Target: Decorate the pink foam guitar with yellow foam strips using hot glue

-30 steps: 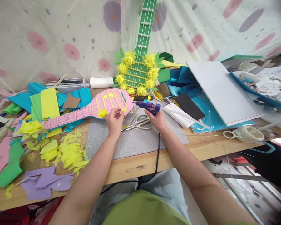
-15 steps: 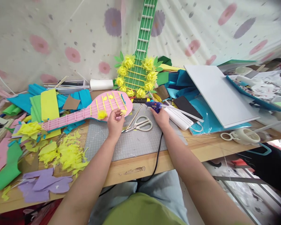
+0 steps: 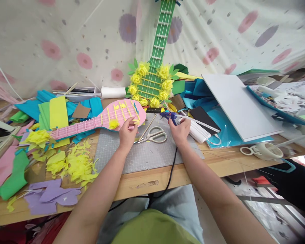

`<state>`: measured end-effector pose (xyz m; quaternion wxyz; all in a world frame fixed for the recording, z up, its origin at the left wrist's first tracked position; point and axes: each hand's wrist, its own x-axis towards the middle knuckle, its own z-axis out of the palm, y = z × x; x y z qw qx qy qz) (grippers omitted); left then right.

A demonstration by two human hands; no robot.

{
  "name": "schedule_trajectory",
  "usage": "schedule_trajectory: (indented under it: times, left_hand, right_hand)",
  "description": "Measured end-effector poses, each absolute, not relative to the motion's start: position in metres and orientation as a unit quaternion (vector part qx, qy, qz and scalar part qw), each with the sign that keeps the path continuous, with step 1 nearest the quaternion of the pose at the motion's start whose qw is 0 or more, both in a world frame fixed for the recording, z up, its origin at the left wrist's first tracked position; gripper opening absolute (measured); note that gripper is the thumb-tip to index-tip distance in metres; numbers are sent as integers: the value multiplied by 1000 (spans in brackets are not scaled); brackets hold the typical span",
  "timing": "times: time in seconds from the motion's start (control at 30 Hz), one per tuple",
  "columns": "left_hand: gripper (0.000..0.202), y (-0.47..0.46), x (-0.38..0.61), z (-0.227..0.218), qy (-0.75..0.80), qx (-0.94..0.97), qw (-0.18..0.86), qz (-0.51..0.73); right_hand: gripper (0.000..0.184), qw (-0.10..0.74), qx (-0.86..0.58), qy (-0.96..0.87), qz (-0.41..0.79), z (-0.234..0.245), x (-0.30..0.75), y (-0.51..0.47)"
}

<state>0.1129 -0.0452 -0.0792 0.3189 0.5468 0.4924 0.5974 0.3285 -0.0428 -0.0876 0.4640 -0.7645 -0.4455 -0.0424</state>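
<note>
A person's left hand (image 3: 127, 134) pinches a yellow paper piece (image 3: 136, 121) at the body of a pink paper guitar (image 3: 122, 114), lying partly over a gray mat (image 3: 142, 159); the right hand (image 3: 180, 133) is at a blue glue gun (image 3: 168, 115), whether gripping it one cannot tell. The step appears to be gluing on trim, the next move calling for careful placement.

A white board (image 3: 239, 105) rests over a blue sheet (image 3: 226, 132); purple scraps (image 3: 47, 200) (overlapping) lie on the wooden table (image 3: 205, 167).
</note>
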Motion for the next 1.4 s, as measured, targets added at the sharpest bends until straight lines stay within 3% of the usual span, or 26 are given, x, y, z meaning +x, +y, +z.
schedule_trajectory:
  times: [0.23, 0.43, 0.6, 0.7, 0.87, 0.97, 1.13, 1.4]
  left_hand:
    - [53, -46, 109, -72, 493, 622, 261, 550]
    - [77, -46, 103, -58, 512, 694, 220, 456]
    - [81, -44, 99, -52, 523, 715, 196, 420]
    - [79, -44, 97, -48, 525, 713, 195, 422]
    - [72, -49, 95, -40, 547, 668, 238, 445]
    - [66, -51, 94, -34, 570, 650, 250, 436]
    - [63, -53, 91, -26, 585, 649, 250, 417]
    - [56, -47, 70, -15, 588, 678, 223, 380]
  right_hand:
    - [14, 461, -582, -665, 80, -63, 280, -64]
    - [19, 324, -444, -834, 48, -24, 251, -56]
    - [13, 223, -439, -870, 0, -11, 240, -48]
    - [11, 246, -452, -856, 41, -12, 238, -45]
    - [9, 393, -485, -740, 250, -23, 240, -37]
    - [9, 435, -476, -686, 338, -28, 241, -32]
    - [15, 397, -483, -694, 358, -27, 241, -28]
    - [5, 299, -509, -751, 296, -13, 238, -28]
